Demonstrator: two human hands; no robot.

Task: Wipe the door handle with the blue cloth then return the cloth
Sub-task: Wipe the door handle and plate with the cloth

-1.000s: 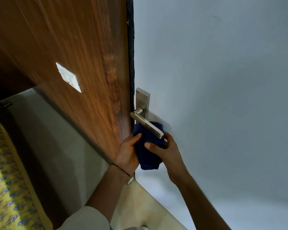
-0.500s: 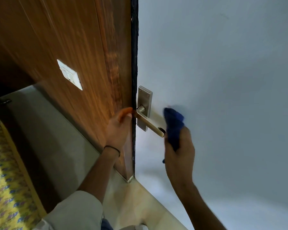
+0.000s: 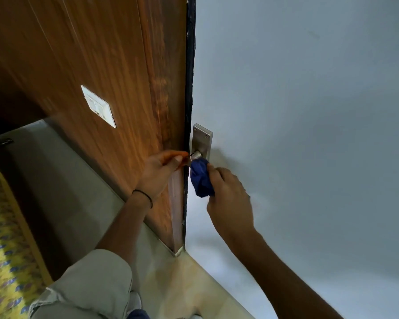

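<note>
Right hand (image 3: 228, 199) grips blue cloth (image 3: 200, 178) bunched over door handle (image 3: 197, 154); left hand (image 3: 161, 171) pinches door edge (image 3: 189, 88) beside handle.

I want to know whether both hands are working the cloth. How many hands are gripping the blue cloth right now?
1. The right hand grips the bunched blue cloth against the door handle. The left hand is off the cloth, at the door's edge beside the handle.
</note>
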